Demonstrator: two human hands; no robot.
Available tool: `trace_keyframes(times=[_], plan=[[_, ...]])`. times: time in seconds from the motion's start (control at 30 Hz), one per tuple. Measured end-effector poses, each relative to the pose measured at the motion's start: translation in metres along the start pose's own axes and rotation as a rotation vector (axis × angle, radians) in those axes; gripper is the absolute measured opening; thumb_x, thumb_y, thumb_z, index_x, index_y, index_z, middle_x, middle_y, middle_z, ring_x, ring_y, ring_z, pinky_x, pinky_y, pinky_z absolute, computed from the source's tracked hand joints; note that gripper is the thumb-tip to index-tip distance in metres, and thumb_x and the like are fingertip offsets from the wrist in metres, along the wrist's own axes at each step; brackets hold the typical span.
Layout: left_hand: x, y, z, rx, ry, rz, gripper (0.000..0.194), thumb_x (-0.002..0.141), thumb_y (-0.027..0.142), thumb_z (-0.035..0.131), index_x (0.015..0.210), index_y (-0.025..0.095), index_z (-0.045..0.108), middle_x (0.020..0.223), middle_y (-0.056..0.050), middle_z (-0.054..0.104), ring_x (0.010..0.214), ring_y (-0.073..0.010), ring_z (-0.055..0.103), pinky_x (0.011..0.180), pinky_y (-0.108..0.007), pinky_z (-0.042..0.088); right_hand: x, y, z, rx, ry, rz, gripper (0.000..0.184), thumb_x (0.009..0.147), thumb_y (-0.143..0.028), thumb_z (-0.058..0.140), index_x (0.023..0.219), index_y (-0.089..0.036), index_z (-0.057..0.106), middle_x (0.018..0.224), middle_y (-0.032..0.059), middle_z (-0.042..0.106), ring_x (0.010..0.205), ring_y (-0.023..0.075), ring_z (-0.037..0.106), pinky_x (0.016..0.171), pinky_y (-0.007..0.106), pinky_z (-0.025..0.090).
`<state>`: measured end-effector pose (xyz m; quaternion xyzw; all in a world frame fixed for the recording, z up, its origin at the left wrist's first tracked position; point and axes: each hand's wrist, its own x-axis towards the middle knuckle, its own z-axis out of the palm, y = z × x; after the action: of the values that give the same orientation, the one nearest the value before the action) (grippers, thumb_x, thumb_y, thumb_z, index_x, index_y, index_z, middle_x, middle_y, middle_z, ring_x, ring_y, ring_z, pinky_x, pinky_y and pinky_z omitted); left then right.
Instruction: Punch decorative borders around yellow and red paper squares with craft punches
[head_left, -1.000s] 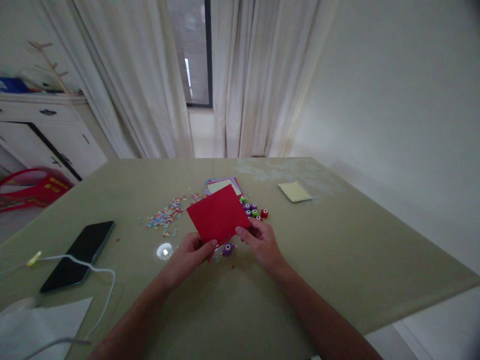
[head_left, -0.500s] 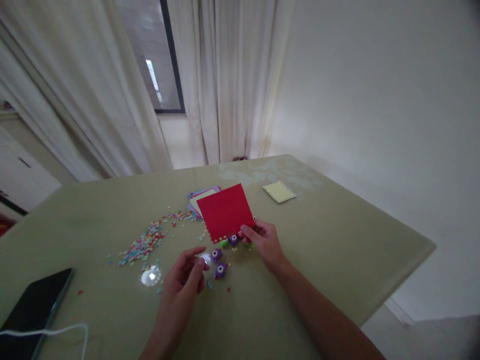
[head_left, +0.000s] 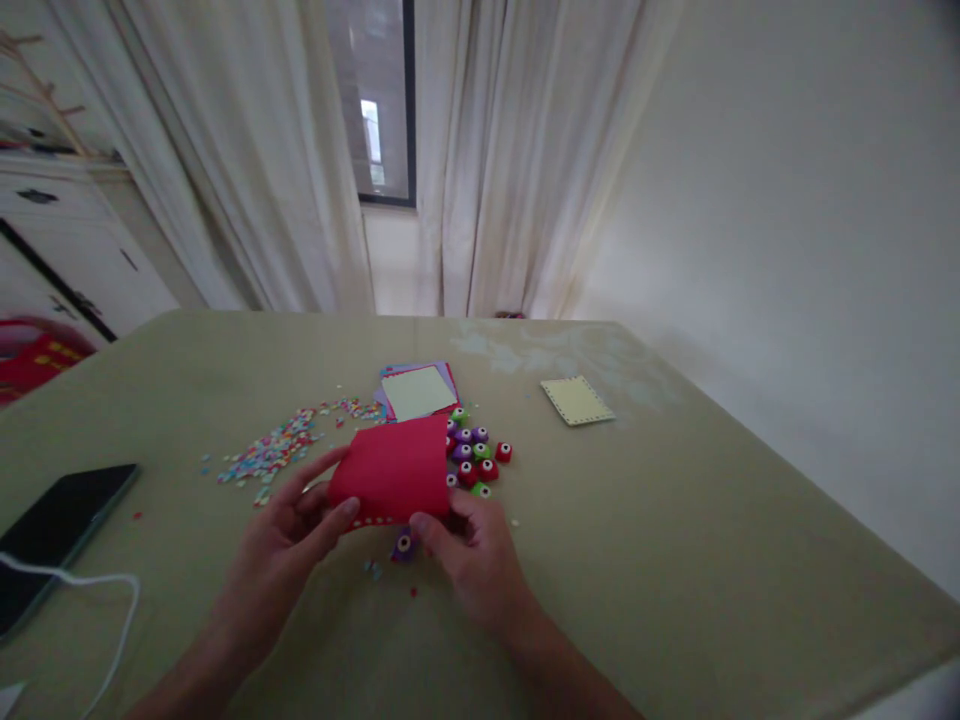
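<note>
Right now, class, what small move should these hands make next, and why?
Probably free the right hand from the red sheet to reach for the purple eyed piece: the left hand also grips the sheet, and that piece lies close by the right hand.

Left hand [head_left: 289,545], off the card 0.5 s ago, is back on it, thumb and fingers gripping the left side. Red card [head_left: 394,470]: flat and slanted in both earlier frames; now less slanted, left side bowed. Paper stack [head_left: 418,392] behind it shows more fully. Eyed beads [head_left: 481,453], mostly hidden 0.5 s ago, are uncovered. View has swung back left: more cabinet [head_left: 97,240] and red bag [head_left: 41,368] visible.
</note>
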<state>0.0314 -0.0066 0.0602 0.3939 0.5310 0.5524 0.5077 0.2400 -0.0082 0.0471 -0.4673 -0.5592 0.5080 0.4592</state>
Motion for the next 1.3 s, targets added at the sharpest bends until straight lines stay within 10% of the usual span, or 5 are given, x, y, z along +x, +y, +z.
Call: trace_keyframes(times=[0.13,0.3,0.87,1.07,1.3], plan=[[0.011,0.000,-0.008,-0.038,0.196,0.097,0.098,0.059,0.048,0.102,0.147,0.034,0.060,0.101,0.000,0.085,0.089,-0.0275,0.078,0.071,-0.031,0.063,-0.006,0.006,0.004,-0.516,-0.048,-0.281,0.028,0.093,-0.041,0.079,0.112,-0.021,0.074,0.109,0.0107,0.077,0.099,0.0285,0.067,0.089,0.041,0.052],[0.027,-0.002,-0.022,-0.103,0.332,0.169,0.067,0.075,0.032,0.092,0.136,0.035,0.065,0.104,0.004,0.084,0.088,-0.0221,0.077,0.069,-0.028,0.061,0.001,0.015,0.002,-0.913,-0.192,-0.455,0.067,0.095,-0.048,0.078,0.154,-0.033,0.052,0.163,0.0111,0.053,0.147,0.0354,0.046,0.125,0.057,0.027],[0.038,0.004,-0.018,-0.461,0.199,0.134,0.041,0.063,0.042,0.100,0.079,0.020,0.069,0.076,0.007,0.074,0.058,-0.0050,0.059,0.053,-0.014,0.043,0.048,-0.005,-0.023,-1.130,0.171,-0.278,0.040,0.110,-0.040,0.049,0.144,-0.023,0.063,0.156,0.0140,0.060,0.143,0.0310,0.052,0.120,0.049,0.030],[0.032,0.016,-0.012,-0.684,0.177,0.032,0.025,0.082,0.025,0.089,0.083,0.022,0.065,0.073,0.009,0.074,0.053,-0.0065,0.065,0.055,-0.017,0.056,0.107,-0.015,-0.050,-1.170,-0.088,-0.295,0.045,0.108,-0.045,0.056,0.144,-0.020,0.065,0.148,0.0147,0.067,0.135,0.0308,0.060,0.112,0.043,0.040],[0.032,0.019,-0.013,-0.795,0.181,-0.034,0.017,0.096,0.016,0.075,0.083,0.021,0.064,0.070,0.009,0.073,0.049,-0.0063,0.066,0.047,-0.016,0.054,0.087,-0.011,-0.055,-1.160,-0.146,-0.366,0.042,0.111,-0.044,0.051,0.143,-0.020,0.064,0.144,0.0126,0.069,0.131,0.0261,0.062,0.111,0.039,0.042]])
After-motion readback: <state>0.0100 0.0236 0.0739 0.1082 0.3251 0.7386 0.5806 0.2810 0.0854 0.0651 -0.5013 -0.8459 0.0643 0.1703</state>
